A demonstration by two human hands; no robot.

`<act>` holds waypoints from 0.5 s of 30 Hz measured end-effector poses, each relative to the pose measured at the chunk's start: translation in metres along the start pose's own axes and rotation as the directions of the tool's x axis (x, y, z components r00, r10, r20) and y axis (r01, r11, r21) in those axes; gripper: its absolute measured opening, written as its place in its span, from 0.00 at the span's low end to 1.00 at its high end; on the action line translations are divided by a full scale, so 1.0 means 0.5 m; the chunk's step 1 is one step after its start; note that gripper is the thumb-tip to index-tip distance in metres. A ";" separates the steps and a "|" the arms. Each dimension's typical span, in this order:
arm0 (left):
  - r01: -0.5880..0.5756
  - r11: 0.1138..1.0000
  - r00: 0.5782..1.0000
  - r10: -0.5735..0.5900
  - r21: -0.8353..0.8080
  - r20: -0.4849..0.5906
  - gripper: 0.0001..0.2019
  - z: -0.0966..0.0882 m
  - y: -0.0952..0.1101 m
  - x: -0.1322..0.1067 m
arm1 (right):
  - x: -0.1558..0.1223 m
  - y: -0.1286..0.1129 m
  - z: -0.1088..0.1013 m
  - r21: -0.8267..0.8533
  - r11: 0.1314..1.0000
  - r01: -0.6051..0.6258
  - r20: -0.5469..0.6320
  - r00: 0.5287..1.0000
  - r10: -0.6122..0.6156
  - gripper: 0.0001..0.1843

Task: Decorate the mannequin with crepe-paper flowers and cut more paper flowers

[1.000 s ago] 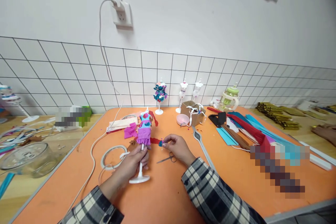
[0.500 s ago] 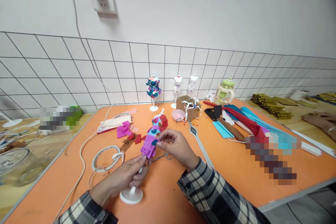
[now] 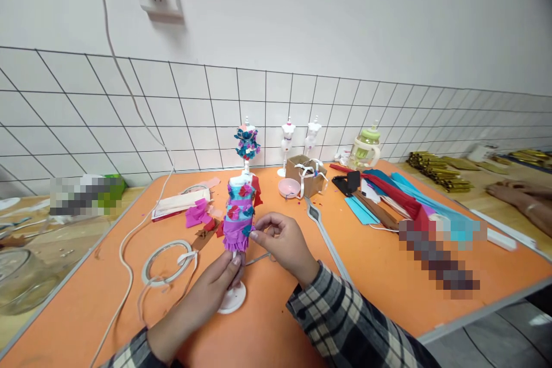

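Note:
A small white mannequin (image 3: 238,213) wearing a blue and purple paper dress with pink and teal flowers stands upright on its round base (image 3: 232,301) on the orange table (image 3: 276,322). My left hand (image 3: 215,284) grips its thin pole just under the skirt. My right hand (image 3: 282,241) pinches a small teal flower piece against the dress at hip height, fingers closed. Small scissors (image 3: 259,257) lie on the table behind my right hand, partly hidden.
Pink, red and brown paper scraps (image 3: 198,214) and a tape ring (image 3: 166,254) lie left. Three more mannequins (image 3: 288,137), a cardboard box (image 3: 306,175), a pink dish (image 3: 288,187), a green jar (image 3: 364,150) and paper strips (image 3: 388,201) sit behind and right. Another person's hand (image 3: 524,198) rests far right.
The mannequin went from tilted to upright on its base. My right hand brought the teal flower from the table to the dress. The view shifted right and down.

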State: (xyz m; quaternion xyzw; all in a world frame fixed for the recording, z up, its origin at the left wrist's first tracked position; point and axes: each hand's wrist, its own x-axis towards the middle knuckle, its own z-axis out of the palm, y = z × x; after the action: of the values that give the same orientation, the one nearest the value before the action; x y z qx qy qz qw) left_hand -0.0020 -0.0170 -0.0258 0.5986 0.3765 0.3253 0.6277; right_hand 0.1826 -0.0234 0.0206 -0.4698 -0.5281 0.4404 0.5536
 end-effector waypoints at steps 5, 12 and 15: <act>-0.001 0.994 0.999 0.007 0.107 -0.051 0.27 0.011 -0.004 -0.005 | -0.006 0.008 0.012 -0.077 0.997 0.009 -0.076 0.997 -0.015 0.11; -0.056 0.984 0.995 0.070 0.170 -0.077 0.26 0.006 -0.028 0.000 | -0.016 0.003 0.017 -0.089 0.994 0.063 -0.078 0.995 -0.070 0.09; -0.057 0.982 0.995 0.070 0.182 -0.068 0.26 0.006 -0.030 0.000 | -0.019 -0.001 0.018 -0.133 0.988 0.078 -0.069 0.994 -0.088 0.09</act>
State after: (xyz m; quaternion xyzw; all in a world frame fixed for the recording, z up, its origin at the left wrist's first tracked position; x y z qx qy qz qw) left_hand 0.0001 -0.0198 -0.0405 0.6520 0.4081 0.3319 0.5460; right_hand 0.1733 -0.0323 0.0194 -0.4986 -0.5540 0.3637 0.5588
